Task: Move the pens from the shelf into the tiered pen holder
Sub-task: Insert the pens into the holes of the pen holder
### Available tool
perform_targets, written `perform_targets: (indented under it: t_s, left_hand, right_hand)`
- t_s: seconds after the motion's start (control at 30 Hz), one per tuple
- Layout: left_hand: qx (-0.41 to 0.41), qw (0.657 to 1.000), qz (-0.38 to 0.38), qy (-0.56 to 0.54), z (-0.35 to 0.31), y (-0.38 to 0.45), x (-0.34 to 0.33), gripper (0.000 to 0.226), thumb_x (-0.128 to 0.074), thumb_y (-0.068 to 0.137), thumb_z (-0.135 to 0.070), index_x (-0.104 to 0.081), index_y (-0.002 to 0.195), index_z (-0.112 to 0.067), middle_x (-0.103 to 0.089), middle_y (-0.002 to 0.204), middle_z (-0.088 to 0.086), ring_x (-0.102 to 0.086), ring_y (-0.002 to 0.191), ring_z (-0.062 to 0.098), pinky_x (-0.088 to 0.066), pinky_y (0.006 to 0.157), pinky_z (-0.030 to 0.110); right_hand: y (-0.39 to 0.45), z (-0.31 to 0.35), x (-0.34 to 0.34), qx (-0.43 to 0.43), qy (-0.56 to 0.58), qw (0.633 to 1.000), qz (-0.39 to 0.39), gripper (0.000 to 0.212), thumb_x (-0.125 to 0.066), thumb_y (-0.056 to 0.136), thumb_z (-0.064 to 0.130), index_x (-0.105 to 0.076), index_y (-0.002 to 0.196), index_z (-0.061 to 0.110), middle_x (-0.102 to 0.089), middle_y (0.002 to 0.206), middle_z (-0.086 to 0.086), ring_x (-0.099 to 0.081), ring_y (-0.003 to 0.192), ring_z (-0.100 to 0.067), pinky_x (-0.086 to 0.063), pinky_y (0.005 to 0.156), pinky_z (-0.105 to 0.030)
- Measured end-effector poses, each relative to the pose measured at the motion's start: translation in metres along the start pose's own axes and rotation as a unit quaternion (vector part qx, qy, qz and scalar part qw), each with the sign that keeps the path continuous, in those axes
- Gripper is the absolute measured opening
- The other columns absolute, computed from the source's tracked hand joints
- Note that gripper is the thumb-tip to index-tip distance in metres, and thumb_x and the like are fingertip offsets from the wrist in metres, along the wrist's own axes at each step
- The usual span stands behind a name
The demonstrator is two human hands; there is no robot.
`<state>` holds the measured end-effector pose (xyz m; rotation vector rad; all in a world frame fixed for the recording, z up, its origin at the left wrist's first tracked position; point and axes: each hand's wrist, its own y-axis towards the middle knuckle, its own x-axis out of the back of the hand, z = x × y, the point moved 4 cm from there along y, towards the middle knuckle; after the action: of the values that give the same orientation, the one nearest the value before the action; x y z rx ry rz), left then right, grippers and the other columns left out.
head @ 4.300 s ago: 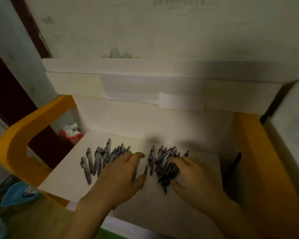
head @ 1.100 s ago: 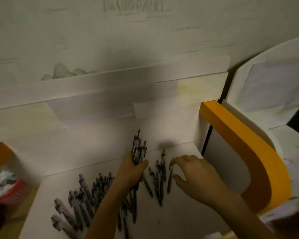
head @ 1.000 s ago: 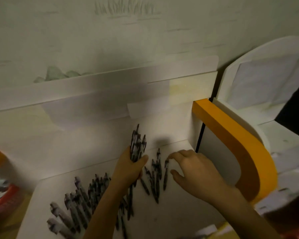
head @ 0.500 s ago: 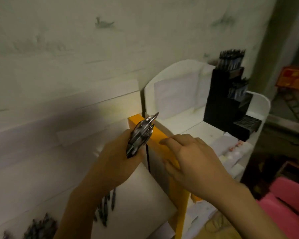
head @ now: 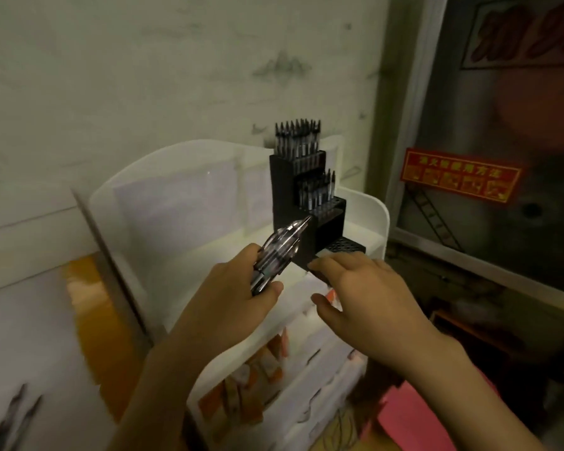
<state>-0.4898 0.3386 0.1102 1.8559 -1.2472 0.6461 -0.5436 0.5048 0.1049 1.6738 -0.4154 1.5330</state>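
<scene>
— Pens at far left first: a few loose dark pens (head: 12, 415) lie on the white shelf board (head: 30, 336), blurred and cut off by the frame edge, can't count them. An orange shelf side (head: 88, 320) stands just to their right, smeared w/ motion.

— And the hands?

— Left hand (head: 228, 301) grips a bundle of clear-barrelled dark pens (head: 279, 252), fingers and thumb curled round it, tips pointing up-right toward the black tiered plastic pen holder (head: 302, 203). Bundle's lower end is hidden in the palm. Right hand (head: 365, 294) is relaxed, fingers out, holding nothing, just in front of the holder's lowest tier; whether it touches, can't tell.

— Holder itself?

— Upright on the white rounded-back stand (head: 176, 203). Top two tiers carry pens tip-up; bottom grid shows bare holes.

— Room?

— Stained pale wall (head: 144, 76) behind. At right, a grey panel w/ a red sign in yellow characters (head: 459, 179), too soft to read. Pink object (head: 414, 418) at btm right, partly behind the right forearm.
</scene>
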Motion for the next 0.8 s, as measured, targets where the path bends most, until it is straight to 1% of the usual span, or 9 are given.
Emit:
perform_targets:
  t_s: [0.07, 0.13, 0.17, 0.27, 0.37, 0.43, 0.53, 0.67, 0.8]
  left_hand:
    - [-0.001, 1.0, 0.005, 0.003, -0.015, 0.018, -0.022, 0.021, -0.062, 0.092, -0.035, -0.051, 0.107, -0.027, -0.061, 0.08, -0.01, -0.059, 0.067, 0.009, -0.038, 0.053, 0.013]
    - [-0.002, 1.0, 0.01, -0.001, -0.028, 0.036, -0.042, 0.026, -0.062, 0.092, -0.035, -0.05, 0.113, -0.027, -0.063, 0.089, -0.01, -0.061, 0.072, 0.008, -0.043, 0.058, 0.013]
    - [-0.003, 1.0, 0.014, -0.004, -0.032, 0.045, -0.052, 0.028, -0.062, 0.092, -0.035, -0.05, 0.116, -0.026, -0.063, 0.09, -0.01, -0.061, 0.072, 0.008, -0.044, 0.057, 0.012]
    - [0.001, 0.999, 0.03, -0.015, -0.044, 0.072, -0.077, 0.03, -0.062, 0.092, -0.035, -0.05, 0.116, -0.021, -0.059, 0.085, -0.01, -0.059, 0.065, 0.006, -0.041, 0.055, 0.011]
    - [0.016, 0.998, 0.033, -0.048, -0.046, 0.1, -0.1, 0.023, -0.062, 0.092, -0.032, -0.051, 0.11, -0.023, -0.053, 0.076, -0.015, -0.057, 0.06, 0.003, -0.041, 0.053, 0.008]
    - [0.027, 0.997, 0.031, -0.068, -0.045, 0.119, -0.114, 0.019, -0.063, 0.092, -0.031, -0.051, 0.106, -0.025, -0.053, 0.073, -0.015, -0.056, 0.058, 0.0, -0.042, 0.053, 0.008]
    - [0.031, 0.994, 0.018, -0.105, -0.039, 0.149, -0.13, 0.019, -0.064, 0.091, -0.031, -0.054, 0.106, -0.027, -0.056, 0.07, -0.011, -0.056, 0.056, -0.001, -0.043, 0.052, 0.011]
    - [0.076, 0.985, 0.018, -0.154, -0.029, 0.189, -0.144, 0.019, -0.06, 0.093, -0.03, -0.054, 0.111, -0.026, -0.057, 0.067, -0.007, -0.056, 0.051, -0.003, -0.043, 0.05, 0.009]
    - [0.116, 0.976, -0.008, -0.182, -0.017, 0.219, -0.151, 0.012, -0.058, 0.094, -0.029, -0.058, 0.104, -0.022, -0.052, 0.062, -0.007, -0.051, 0.047, 0.0, -0.044, 0.05, 0.012]
  right_hand:
    - [0.003, -0.032, -0.002, -0.002, -0.001, 1.0, 0.006, 0.048, -0.049, 0.094, 0.045, -0.041, 0.139, 0.033, -0.053, 0.133, 0.008, -0.048, 0.123, -0.018, -0.039, 0.1, -0.035]
    - [0.008, -0.06, -0.005, -0.004, 0.005, 1.0, 0.013, 0.047, -0.049, 0.094, 0.045, -0.041, 0.138, 0.034, -0.053, 0.133, 0.008, -0.049, 0.122, -0.018, -0.039, 0.1, -0.035]
    - [0.011, -0.073, -0.007, -0.005, 0.01, 1.0, 0.016, 0.046, -0.049, 0.093, 0.045, -0.042, 0.137, 0.034, -0.053, 0.134, 0.009, -0.049, 0.122, -0.018, -0.039, 0.1, -0.034]
    - [0.025, -0.107, -0.016, -0.006, 0.027, 0.999, 0.021, 0.046, -0.049, 0.093, 0.044, -0.042, 0.138, 0.034, -0.052, 0.135, 0.009, -0.049, 0.122, -0.017, -0.039, 0.099, -0.033]
    - [0.047, -0.138, -0.028, 0.006, 0.034, 0.999, 0.02, 0.046, -0.049, 0.094, 0.043, -0.041, 0.138, 0.034, -0.053, 0.133, 0.009, -0.049, 0.121, -0.016, -0.039, 0.099, -0.032]
    - [0.067, -0.156, -0.037, 0.012, 0.037, 0.999, 0.022, 0.047, -0.048, 0.094, 0.044, -0.04, 0.139, 0.035, -0.053, 0.133, 0.01, -0.05, 0.12, -0.015, -0.041, 0.1, -0.031]
    - [0.102, -0.178, -0.048, 0.027, 0.031, 0.999, 0.016, 0.048, -0.048, 0.094, 0.044, -0.04, 0.14, 0.034, -0.054, 0.134, 0.01, -0.05, 0.119, -0.014, -0.043, 0.1, -0.032]
    - [0.154, -0.202, -0.059, 0.05, 0.046, 0.997, 0.029, 0.046, -0.049, 0.094, 0.044, -0.04, 0.138, 0.036, -0.054, 0.13, 0.011, -0.05, 0.116, -0.012, -0.043, 0.098, -0.03]
    - [0.195, -0.223, -0.069, 0.078, 0.066, 0.994, 0.033, 0.045, -0.047, 0.095, 0.046, -0.04, 0.139, 0.036, -0.053, 0.131, 0.012, -0.05, 0.115, -0.012, -0.043, 0.095, -0.029]
